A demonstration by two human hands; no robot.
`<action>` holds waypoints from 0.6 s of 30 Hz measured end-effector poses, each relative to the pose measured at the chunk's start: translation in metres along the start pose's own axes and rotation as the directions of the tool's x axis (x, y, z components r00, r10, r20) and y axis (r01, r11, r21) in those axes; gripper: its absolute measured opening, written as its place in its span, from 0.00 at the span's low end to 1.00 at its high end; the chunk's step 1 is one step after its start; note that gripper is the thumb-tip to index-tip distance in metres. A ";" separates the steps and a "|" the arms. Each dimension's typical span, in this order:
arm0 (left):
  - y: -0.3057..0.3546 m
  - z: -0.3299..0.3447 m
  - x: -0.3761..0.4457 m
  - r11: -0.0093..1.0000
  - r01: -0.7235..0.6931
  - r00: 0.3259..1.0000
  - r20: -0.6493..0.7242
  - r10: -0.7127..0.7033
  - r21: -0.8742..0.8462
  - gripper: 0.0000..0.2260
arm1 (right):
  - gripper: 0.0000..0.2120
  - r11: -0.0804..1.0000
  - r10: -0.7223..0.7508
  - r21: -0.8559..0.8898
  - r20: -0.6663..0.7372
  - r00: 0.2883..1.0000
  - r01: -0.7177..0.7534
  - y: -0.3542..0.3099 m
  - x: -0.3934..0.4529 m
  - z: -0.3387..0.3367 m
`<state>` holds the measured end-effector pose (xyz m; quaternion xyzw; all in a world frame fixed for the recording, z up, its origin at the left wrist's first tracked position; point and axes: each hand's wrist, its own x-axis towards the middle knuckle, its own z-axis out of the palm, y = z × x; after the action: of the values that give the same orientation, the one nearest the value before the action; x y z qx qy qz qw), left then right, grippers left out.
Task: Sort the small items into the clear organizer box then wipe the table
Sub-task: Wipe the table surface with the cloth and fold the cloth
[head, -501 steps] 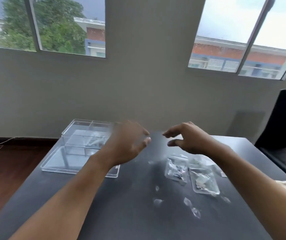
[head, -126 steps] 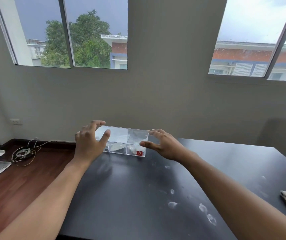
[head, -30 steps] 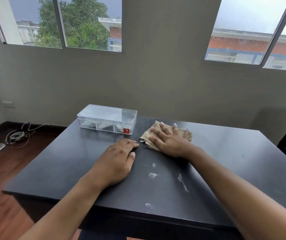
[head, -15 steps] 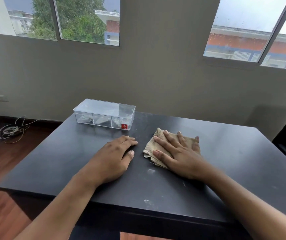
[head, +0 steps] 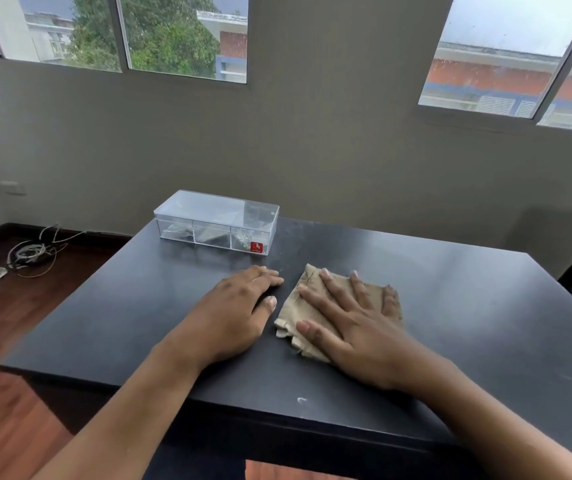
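cloth (head: 312,306), beige and folded, lies on the black table (head: 468,306) under the right hand (head: 353,327), which presses flat with fingers spread, gripping nothing. the left hand (head: 232,317) rests flat and empty just beside it. the clear organizer box (head: 217,221) stands closed at the far left edge, small items inside.

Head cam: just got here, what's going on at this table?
A person is wiping a black table. The right hand lies flat on a folded tan cloth, pressing it to the tabletop. The left hand rests palm-down on the bare surface beside it. The clear organizer box sits at the far left corner, lid on, items inside its compartments. A small white speck remains near the front edge.
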<state>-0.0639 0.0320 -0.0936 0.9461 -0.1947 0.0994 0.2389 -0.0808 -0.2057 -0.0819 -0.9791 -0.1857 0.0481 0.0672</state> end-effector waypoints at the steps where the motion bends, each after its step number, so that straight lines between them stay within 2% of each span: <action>1: -0.001 0.000 0.000 1.000 -0.003 1.000 0.000 0.003 0.001 0.19 | 0.31 0.999 -0.037 -0.004 0.002 0.999 0.037 -0.003 -0.010 0.001; 5: 0.000 0.001 0.001 1.000 -0.007 1.000 -0.001 0.007 -0.010 0.18 | 0.29 0.995 -0.101 0.013 0.057 0.993 0.100 0.013 -0.029 -0.009; 9: -0.001 0.001 0.000 1.000 -0.012 1.000 -0.006 0.012 -0.025 0.17 | 0.30 0.999 0.031 0.017 0.046 0.998 -0.032 0.044 -0.003 -0.018; 13: 0.000 0.000 0.000 0.999 -0.016 1.000 -0.010 0.015 -0.028 0.17 | 0.34 0.991 0.134 0.018 0.013 0.991 -0.134 0.040 0.018 -0.014; 15: 0.000 -0.001 -0.001 1.000 -0.019 1.000 -0.009 0.018 -0.025 0.17 | 0.34 0.993 0.118 0.016 0.010 0.993 -0.118 0.024 0.011 -0.008; 18: -0.001 -0.001 0.000 0.999 -0.027 1.000 -0.008 0.027 -0.019 0.17 | 0.32 1.000 0.001 0.008 0.002 1.000 -0.001 0.000 -0.019 -0.002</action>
<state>-0.0640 0.0328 -0.0933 0.9407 -0.2076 0.1043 0.2472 -0.0985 -0.2132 -0.0790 -0.9790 -0.1848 0.0496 0.0708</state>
